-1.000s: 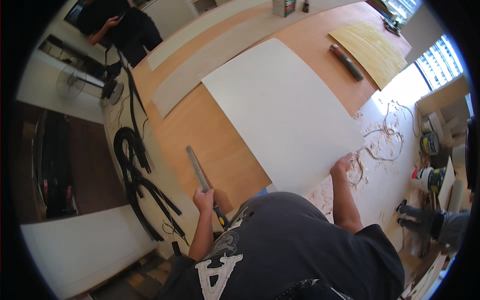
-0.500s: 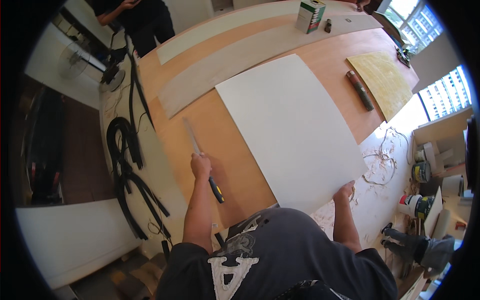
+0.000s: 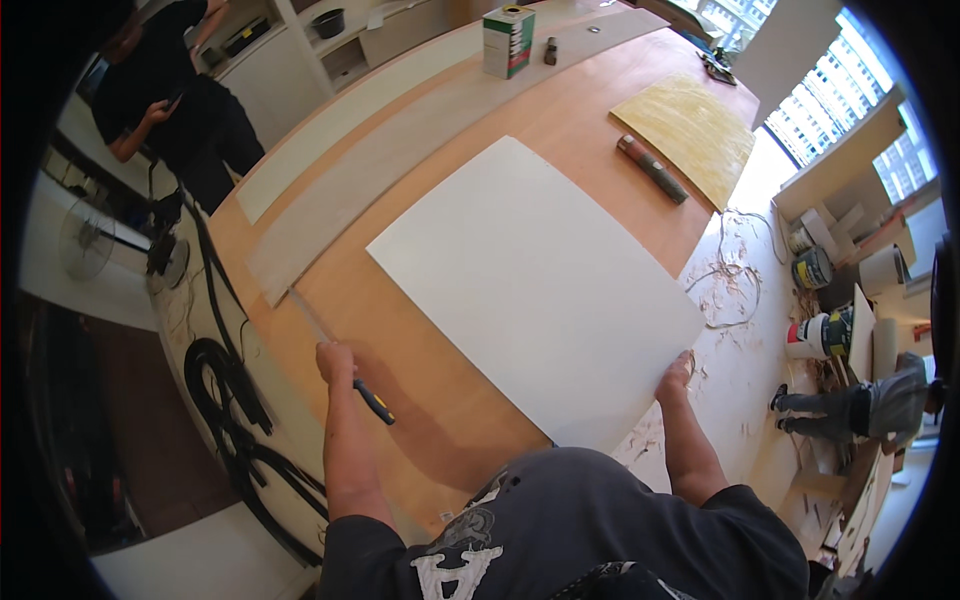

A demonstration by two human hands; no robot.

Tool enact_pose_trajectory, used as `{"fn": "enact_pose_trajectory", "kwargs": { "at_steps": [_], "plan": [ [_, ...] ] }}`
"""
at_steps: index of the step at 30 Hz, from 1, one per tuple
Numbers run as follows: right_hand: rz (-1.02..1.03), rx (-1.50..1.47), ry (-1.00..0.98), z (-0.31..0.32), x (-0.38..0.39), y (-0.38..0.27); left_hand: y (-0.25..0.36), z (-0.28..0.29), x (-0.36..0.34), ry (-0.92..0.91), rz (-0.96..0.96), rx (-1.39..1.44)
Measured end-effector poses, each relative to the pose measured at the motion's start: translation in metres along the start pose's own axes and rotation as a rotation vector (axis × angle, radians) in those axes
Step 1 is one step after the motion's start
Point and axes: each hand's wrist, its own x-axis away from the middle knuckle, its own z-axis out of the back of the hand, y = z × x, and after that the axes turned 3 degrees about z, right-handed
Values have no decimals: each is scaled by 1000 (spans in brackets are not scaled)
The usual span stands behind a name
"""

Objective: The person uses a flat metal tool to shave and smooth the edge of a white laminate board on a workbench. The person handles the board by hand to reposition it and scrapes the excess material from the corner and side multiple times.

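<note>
Gripped in my left hand (image 3: 336,360) is a long narrow metal-bladed tool with a dark, yellow-marked handle (image 3: 376,403). Its blade points away to the far left, over the brown work table (image 3: 575,120). I cannot make out whether it is a file or a saw. A large white panel (image 3: 535,290) lies on the table in front of me, its near right part reaching past the table edge. My right hand (image 3: 677,375) holds that panel by its right edge near the corner; some of the fingers are hidden beneath it.
Long pale strips (image 3: 420,130) lie along the far side with a metal can (image 3: 508,45) and a small jar (image 3: 551,52). A dark cylinder (image 3: 652,170) sits beside a yellowish board (image 3: 690,140). Black hoses (image 3: 215,400) lie on the left floor. Two people stand nearby.
My view has turned, so the table sits further left and the person at the far left shows more. The white panel appears rotated. Both hands keep their holds.
</note>
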Motion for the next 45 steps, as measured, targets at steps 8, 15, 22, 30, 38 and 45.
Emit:
{"fn": "enact_pose_trajectory", "kwargs": {
  "at_steps": [8, 15, 22, 30, 38, 45],
  "plan": [
    [-41, 61, 43, -13, 18, -7, 8, 9, -65, -55, -32, -37],
    [-90, -28, -45, -2, -15, 9, -6, -2, -31, -74, 34, 336],
    [-106, -224, -136, -20, 8, 28, -63, -16, 132, -186, -17, 602],
    [-153, -10, -159, -19, -11, 39, -56, -31, 262, -309, -81, 617],
    [-344, 252, -807, -1, 40, -18, -48, -27, 350, -362, -162, 765],
    [-300, 395, -914, 9, 48, -44, -59, -46, 411, -589, 29, 685]
  ]
}}
